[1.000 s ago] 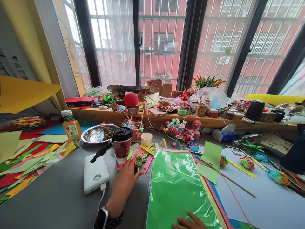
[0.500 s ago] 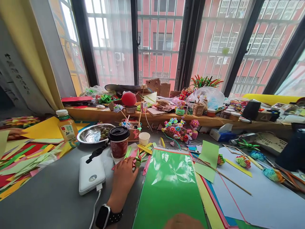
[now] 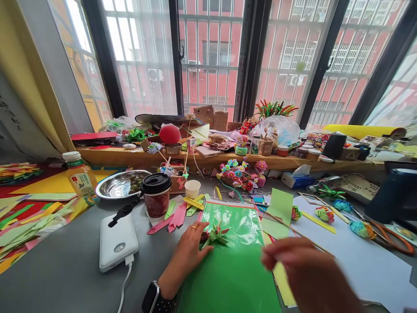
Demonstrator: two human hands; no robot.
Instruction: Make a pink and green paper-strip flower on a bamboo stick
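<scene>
My left hand point(image 3: 192, 243), with a ring and a watch on the wrist, is at the left edge of a green plastic-covered sheet point(image 3: 231, 269). Its thumb and fingers close on a folded green-and-pink paper star point(image 3: 215, 235), whose points stick out to the right over the sheet. Over the right side of the sheet, my right hand point(image 3: 302, 265) is smeared by motion. Its fingers look bent, and I cannot make out anything in them. Folded pink paper strips point(image 3: 177, 216) lie beyond my left hand, beside a lidded coffee cup point(image 3: 156, 195).
A white power bank point(image 3: 119, 241) with a cable lies left. Behind stand a juice bottle point(image 3: 81, 178), a metal plate point(image 3: 110, 184) and a small paper cup point(image 3: 193, 189). Paper flowers point(image 3: 325, 214), a thin stick point(image 3: 306, 237) and orange-handled scissors point(image 3: 391, 239) lie right.
My left hand has moved right from the paper strips to the green sheet, bringing the paper star. My right hand has risen from the sheet's near edge to its right side. The view has shifted slightly.
</scene>
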